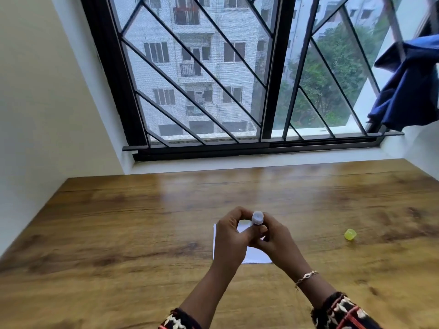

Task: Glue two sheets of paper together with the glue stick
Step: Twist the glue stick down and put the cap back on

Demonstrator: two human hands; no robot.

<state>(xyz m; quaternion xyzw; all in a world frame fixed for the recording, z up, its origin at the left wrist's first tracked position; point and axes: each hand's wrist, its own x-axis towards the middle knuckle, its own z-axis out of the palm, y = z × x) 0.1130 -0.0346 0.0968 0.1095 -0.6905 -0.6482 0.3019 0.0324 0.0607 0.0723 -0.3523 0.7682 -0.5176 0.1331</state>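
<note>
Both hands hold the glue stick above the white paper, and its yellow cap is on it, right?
No. The head view shows the yellow cap lying on the wooden table, right of the hands, not on the glue stick. The left hand and right hand do hold it above the white paper.

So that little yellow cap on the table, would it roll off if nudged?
Probably: the yellow cap looks round and seems tilted on the glossy table, so a nudge could roll it. It looks like small plastic, so it is likely very light.
</note>
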